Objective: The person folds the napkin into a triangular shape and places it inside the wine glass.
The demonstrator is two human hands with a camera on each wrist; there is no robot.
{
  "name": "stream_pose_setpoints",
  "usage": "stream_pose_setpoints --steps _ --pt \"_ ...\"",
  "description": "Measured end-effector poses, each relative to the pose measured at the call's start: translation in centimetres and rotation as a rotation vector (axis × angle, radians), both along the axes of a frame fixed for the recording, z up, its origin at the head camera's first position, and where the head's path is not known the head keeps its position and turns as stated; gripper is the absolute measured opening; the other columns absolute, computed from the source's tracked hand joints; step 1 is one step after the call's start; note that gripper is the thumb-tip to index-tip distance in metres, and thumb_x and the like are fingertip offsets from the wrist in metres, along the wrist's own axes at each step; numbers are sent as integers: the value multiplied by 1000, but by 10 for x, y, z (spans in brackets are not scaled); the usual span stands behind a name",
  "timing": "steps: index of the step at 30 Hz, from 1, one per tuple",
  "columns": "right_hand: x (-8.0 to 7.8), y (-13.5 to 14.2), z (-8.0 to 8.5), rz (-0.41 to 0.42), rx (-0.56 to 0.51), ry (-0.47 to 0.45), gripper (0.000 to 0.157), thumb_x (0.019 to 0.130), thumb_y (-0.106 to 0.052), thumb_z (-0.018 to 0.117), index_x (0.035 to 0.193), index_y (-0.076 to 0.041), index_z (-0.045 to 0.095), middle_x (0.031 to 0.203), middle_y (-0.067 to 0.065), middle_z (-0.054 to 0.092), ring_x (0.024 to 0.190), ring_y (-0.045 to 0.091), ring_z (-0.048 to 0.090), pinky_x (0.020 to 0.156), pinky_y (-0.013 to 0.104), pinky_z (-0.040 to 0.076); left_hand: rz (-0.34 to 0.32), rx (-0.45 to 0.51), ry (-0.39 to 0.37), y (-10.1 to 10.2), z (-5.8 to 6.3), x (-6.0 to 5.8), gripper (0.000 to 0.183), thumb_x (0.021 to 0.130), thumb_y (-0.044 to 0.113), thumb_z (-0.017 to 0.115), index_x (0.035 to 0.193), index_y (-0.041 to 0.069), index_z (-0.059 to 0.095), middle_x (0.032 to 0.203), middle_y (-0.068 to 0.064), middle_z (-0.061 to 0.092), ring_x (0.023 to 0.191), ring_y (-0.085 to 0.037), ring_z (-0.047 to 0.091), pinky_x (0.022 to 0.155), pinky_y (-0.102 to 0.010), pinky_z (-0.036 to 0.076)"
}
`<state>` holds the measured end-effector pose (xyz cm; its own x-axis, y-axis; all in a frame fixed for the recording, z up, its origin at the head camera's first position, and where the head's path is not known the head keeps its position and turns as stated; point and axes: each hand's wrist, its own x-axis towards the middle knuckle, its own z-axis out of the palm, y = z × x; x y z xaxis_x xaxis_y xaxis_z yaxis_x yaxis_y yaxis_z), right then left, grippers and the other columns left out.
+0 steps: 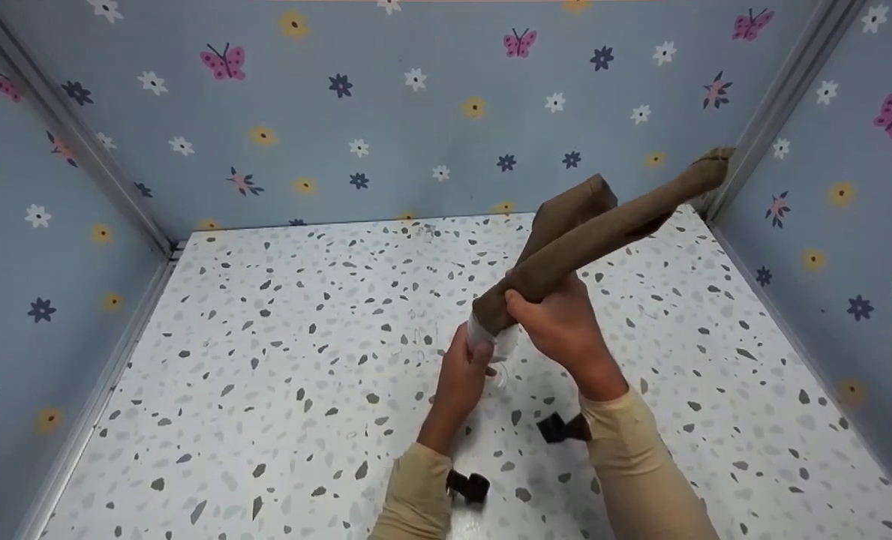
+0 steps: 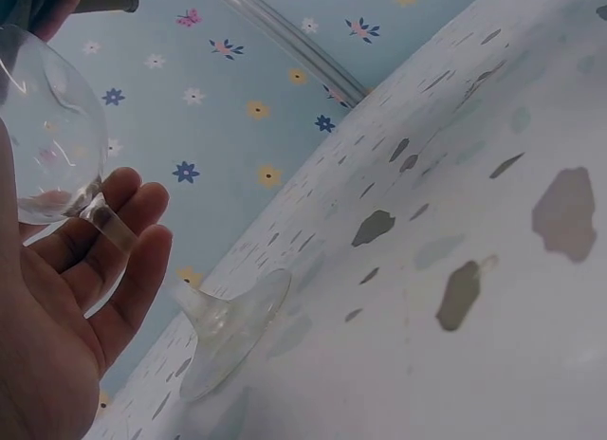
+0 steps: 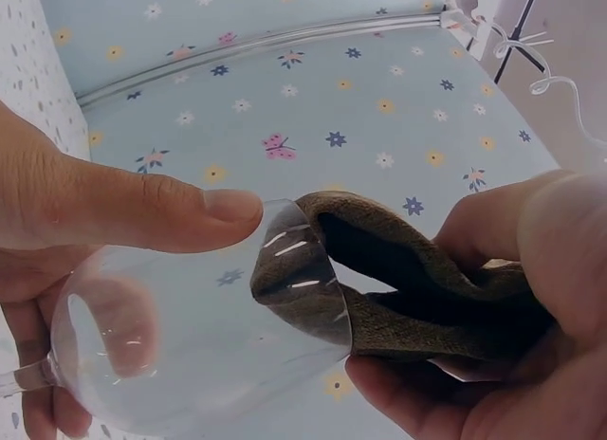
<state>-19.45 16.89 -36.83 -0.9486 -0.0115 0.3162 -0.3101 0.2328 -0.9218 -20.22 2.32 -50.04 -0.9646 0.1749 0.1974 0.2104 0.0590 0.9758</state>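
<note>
My left hand holds a clear wine glass tilted on its side. In the right wrist view its thumb lies along the bowl, with other fingers behind and below. The stem passes between the fingers in the left wrist view, and the round foot shows beyond them. A brown cloth is gripped by my right hand, thumb on top in the head view. One folded end of the cloth sits just inside the glass's rim; the rest sticks out toward the far right in two long folds.
Below the hands spreads a white speckled tabletop. Blue flowered panels stand at the back and both sides, joined by metal corner strips. A white cable hangs beyond a panel.
</note>
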Motion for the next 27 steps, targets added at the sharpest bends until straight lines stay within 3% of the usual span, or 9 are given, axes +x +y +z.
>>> stream_pose_setpoints --steps 6,10,15,21,27 --pt "2 -1 -1 -27 117 84 28 88 -8 69 113 -2 57 97 11 64 77 22 63 68 40 53 14 -25 3 2 -14 -5 90 90 80 39 143 7 44 114 -11 60 93 -35 64 74 -45 55" --pt "1 -2 -1 -43 227 176 20 87 -5 68 105 0 59 84 9 63 66 18 60 61 37 51 8 -24 22 2 -16 -7 86 91 78 40 142 9 45 113 -12 61 92 -37 64 72 -39 55" --pt "0 -4 -3 -53 308 237 16 87 -1 67 101 2 61 78 7 62 63 16 59 58 34 50 7 -28 24 2 -16 -7 86 91 78 40 140 7 46 111 -12 61 92 -38 63 71 -37 55" --pt "1 -9 -3 -90 365 255 13 86 0 68 98 3 64 79 7 62 66 16 61 60 33 51 2 -22 16 2 -17 -8 96 85 84 37 139 6 46 113 -15 60 94 -39 63 72 -42 56" --pt "1 -12 -3 -104 413 253 10 85 0 67 94 0 63 73 6 58 62 16 55 58 33 48 0 5 21 0 -19 -9 92 87 81 39 139 6 45 113 -14 60 96 -34 63 72 -42 56"
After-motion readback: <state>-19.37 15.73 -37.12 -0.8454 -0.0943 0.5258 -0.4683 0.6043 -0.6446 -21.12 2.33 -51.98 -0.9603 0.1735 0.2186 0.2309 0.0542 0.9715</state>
